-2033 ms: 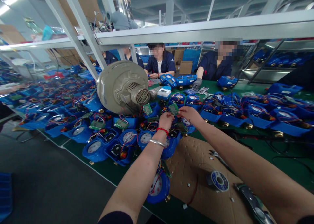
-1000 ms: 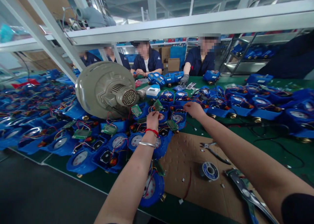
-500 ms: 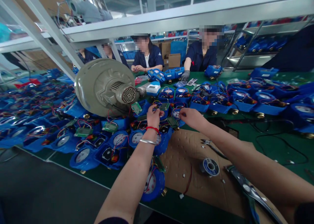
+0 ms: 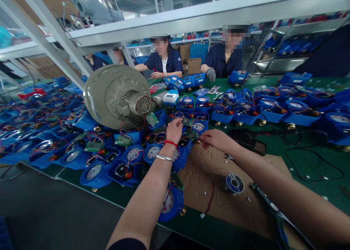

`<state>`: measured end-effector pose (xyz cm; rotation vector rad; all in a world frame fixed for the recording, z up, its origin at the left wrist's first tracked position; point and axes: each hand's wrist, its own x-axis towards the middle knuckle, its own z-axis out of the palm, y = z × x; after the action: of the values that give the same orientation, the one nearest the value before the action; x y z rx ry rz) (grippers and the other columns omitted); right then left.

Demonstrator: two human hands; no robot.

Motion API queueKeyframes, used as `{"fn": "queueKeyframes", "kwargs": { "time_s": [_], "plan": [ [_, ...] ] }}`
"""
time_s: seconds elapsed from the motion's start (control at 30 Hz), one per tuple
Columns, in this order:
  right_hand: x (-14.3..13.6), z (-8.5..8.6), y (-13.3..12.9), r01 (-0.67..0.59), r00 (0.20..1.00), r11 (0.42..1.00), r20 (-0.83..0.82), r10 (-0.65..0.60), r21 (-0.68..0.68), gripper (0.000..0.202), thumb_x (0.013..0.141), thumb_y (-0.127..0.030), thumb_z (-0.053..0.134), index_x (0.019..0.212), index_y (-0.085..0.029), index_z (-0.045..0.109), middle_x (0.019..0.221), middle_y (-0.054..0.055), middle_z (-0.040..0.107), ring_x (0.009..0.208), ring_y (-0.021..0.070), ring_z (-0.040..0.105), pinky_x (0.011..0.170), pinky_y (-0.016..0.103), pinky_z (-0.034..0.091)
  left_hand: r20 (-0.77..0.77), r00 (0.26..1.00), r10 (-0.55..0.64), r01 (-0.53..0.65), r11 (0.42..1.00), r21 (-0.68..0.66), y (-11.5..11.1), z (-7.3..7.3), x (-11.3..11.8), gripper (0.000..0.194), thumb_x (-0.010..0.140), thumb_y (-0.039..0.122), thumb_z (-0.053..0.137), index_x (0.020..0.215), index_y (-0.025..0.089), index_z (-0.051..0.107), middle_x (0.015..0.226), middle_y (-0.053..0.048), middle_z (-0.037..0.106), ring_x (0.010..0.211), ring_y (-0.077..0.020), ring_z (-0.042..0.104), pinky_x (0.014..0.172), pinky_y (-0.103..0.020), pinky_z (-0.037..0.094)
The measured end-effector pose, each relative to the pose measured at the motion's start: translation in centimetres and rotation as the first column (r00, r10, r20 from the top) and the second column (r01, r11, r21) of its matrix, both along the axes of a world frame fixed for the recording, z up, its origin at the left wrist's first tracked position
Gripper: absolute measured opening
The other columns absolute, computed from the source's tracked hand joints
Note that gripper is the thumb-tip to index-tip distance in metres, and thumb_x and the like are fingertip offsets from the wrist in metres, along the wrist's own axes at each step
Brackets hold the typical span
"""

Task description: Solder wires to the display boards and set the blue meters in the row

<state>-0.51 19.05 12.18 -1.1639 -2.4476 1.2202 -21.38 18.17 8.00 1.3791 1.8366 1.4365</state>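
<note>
My left hand [image 4: 174, 129], with a red string and a silver bangle at the wrist, is closed beside a small green circuit board [image 4: 187, 122] above the blue meters; what its fingertips pinch is too small to tell. My right hand [image 4: 212, 138] is at the right edge of a second green board [image 4: 192, 134], its fingers curled together on something too small to make out. Under the boards are blue meters with thin coloured wires, one showing a white dial [image 4: 198, 127].
A large grey-green blower [image 4: 117, 96] stands left of my hands. Cardboard [image 4: 202, 191] in front bears a solder spool [image 4: 234, 184] and pliers [image 4: 270, 204]. Blue meters [image 4: 224, 116] line the right side. People sit across the table beneath a metal shelf [image 4: 175, 22].
My right hand has moved down from the white dial to the lower board. My left hand has shifted slightly right. Across the table, a gloved hand has lifted away from the tabletop.
</note>
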Motion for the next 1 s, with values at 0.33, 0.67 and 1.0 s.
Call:
{"fn": "queueKeyframes", "kwargs": {
  "time_s": [0.33,0.67,1.0],
  "plan": [
    [-0.6,1.0,-7.5,-0.306,0.952,0.95,0.012,0.306,0.061,0.025,0.089,-0.02,0.044,0.086,-0.019,0.069,0.075,0.002,0.072,0.068,0.015,0.067,0.067,0.023,0.046,-0.537,0.838,-0.099,0.019,0.988,-0.152,-1.7,1.4,0.7,0.031,0.084,0.009,0.05,0.106,0.02,0.069,0.105,-0.007,0.069,0.101,-0.0205,0.061,0.094,-0.033,0.046],
    [1.0,-3.5,-1.1,0.106,0.994,0.978,-0.022,-0.112,-0.178,0.028,0.093,-0.022,0.039,0.087,-0.014,0.066,0.087,0.008,0.073,0.072,0.0157,0.068,0.061,0.022,0.05,-0.731,0.681,-0.031,0.037,0.999,-0.008,-2.8,3.2,1.7,0.017,0.085,0.018,0.054,0.083,0.018,0.07,0.092,-0.009,0.064,0.094,-0.0219,0.057,0.093,-0.036,0.042],
    [-0.7,-5.5,-0.3,0.232,0.964,0.96,-0.094,-0.248,-0.155,0.024,0.086,-0.019,0.047,0.098,-0.02,0.068,0.088,0.004,0.072,0.082,0.0184,0.067,0.071,0.025,0.051,-0.646,0.732,-0.216,0.044,0.962,-0.271,-3.1,2.7,2.6,0.014,0.082,0.026,0.06,0.078,0.017,0.069,0.088,-0.013,0.068,0.094,-0.0268,0.06,0.085,-0.036,0.043]
  ]
}}
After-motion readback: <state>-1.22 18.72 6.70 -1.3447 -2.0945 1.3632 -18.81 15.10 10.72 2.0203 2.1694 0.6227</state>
